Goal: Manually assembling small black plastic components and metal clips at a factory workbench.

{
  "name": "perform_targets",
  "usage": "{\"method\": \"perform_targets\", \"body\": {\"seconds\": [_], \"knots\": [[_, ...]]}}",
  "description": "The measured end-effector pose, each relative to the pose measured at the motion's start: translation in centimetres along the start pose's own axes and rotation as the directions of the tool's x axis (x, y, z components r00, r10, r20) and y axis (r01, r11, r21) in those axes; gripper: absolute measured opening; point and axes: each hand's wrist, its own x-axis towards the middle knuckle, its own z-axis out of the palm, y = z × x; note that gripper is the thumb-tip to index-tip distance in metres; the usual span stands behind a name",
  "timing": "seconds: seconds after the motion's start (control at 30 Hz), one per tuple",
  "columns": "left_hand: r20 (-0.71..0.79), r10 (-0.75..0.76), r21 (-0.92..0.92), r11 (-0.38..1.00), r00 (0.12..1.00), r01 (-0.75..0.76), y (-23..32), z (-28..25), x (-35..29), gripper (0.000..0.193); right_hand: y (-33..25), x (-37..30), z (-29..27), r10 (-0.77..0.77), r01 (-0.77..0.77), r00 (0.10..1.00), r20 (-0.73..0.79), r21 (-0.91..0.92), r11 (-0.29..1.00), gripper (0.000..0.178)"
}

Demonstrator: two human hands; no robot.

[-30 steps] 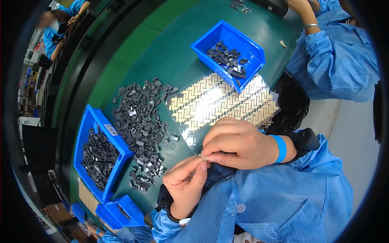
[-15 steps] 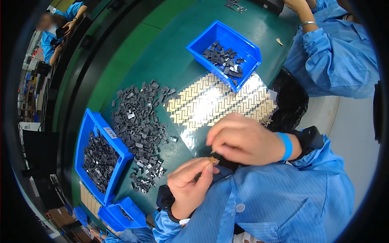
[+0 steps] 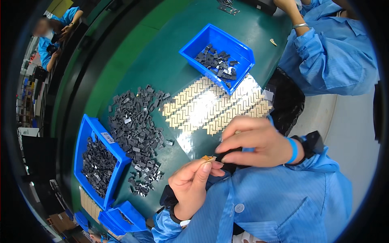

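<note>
My left hand (image 3: 190, 180) pinches a small tan-and-orange piece (image 3: 208, 158) between thumb and forefinger, just in front of my chest. Right beside it is my right hand (image 3: 257, 141), with a blue band at the wrist. Its thumb and forefinger are apart near the piece, and a dark gap shows between them. A glossy clear sheet (image 3: 184, 141) lies past my hands, covered with small tan pieces (image 3: 194, 107) in a herringbone pattern. To its left spreads a loose pile of small dark grey parts (image 3: 137, 125).
A blue bin (image 3: 188, 52) with some dark parts overlaps the sheet's far edge. Another blue bin (image 3: 121, 160), full of dark parts, stands left of the pile, with a smaller blue bin (image 3: 135, 214) nearer. A black bag (image 3: 289, 103) hangs right. A co-worker's sleeve (image 3: 332, 56) is at upper right.
My right hand has moved slightly right and its pinched fingers have parted. My left hand still holds the small piece. The view has shifted a little.
</note>
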Motion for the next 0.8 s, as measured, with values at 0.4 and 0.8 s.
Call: {"method": "perform_targets", "body": {"seconds": [0.4, 0.8], "knots": [[-0.152, 0.175, 0.120, 0.980, 0.973, -0.158, -0.7, -0.7, -0.2, 0.015, 1.1, 1.2, 2.1, -0.003, -0.007, 0.989, 0.147, 0.065, 0.998, 0.007], [-0.261, 0.317, 0.171, 0.945, 0.912, -0.280, -1.7, -0.4, 0.2, 0.012, 1.2, 0.2, 3.9, 0.248, -0.264, 0.964, 0.091, 0.335, 0.904, 0.010]]}}
